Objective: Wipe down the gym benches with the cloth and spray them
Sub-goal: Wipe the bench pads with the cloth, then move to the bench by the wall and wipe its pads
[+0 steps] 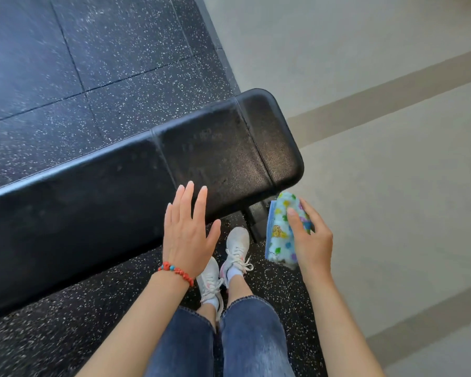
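At lower right my right hand [312, 240] pinches the folded cloth [284, 229], ready for wiping; mid-frame my left hand [188, 235] hovers flat, fingers straight, holding nothing; beyond, the bench [136, 183] crosses the centre, perhaps already damp; no spray bottle shows.

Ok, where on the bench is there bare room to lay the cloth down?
The bench pad is bare almost end to end: the long stretch to the left of the left hand, and the rounded end section past the seam. Only the near edge by the left hand's fingers is taken. The right hand holds the cloth off the bench's end.
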`<control>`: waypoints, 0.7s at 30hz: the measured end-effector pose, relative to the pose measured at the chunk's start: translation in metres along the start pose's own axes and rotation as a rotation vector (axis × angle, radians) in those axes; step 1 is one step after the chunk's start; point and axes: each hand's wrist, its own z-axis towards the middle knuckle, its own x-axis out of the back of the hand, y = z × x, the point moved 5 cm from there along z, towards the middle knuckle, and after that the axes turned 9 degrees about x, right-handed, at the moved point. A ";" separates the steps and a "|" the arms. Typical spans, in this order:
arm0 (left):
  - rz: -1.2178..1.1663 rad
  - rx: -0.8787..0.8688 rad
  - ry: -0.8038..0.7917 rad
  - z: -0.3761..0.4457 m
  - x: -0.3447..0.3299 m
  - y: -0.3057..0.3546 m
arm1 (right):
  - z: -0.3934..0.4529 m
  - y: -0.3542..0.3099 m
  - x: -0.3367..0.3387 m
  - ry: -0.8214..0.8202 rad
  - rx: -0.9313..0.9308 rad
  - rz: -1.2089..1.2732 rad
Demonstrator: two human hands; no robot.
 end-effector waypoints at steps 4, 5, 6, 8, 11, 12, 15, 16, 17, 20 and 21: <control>0.004 -0.021 -0.001 -0.022 0.025 0.011 | -0.024 -0.009 0.019 -0.026 -0.066 0.163; 0.007 -0.035 -0.002 -0.027 0.030 0.016 | -0.028 -0.012 0.025 -0.030 -0.073 0.194; 0.008 -0.050 -0.004 -0.032 0.035 0.022 | -0.033 -0.016 0.031 -0.031 -0.075 0.221; 0.006 -0.075 -0.009 -0.039 0.044 0.036 | -0.040 -0.022 0.046 -0.020 -0.082 0.272; 0.005 -0.113 -0.010 -0.046 0.053 0.064 | -0.049 -0.029 0.071 -0.008 -0.087 0.320; 0.006 -0.124 -0.007 -0.048 0.056 0.074 | -0.051 -0.031 0.081 0.000 -0.091 0.329; 0.010 -0.147 -0.001 -0.053 0.060 0.107 | -0.051 -0.033 0.115 0.039 -0.099 0.348; 0.013 -0.153 -0.003 -0.055 0.060 0.120 | -0.050 -0.033 0.129 0.048 -0.103 0.354; 0.018 -0.159 -0.008 -0.057 0.059 0.134 | -0.049 -0.032 0.143 0.051 -0.110 0.365; 0.040 -0.180 -0.022 -0.066 0.050 0.180 | -0.042 -0.027 0.190 0.023 -0.134 0.373; 0.045 -0.184 -0.024 -0.070 0.046 0.196 | -0.039 -0.026 0.207 0.009 -0.131 0.362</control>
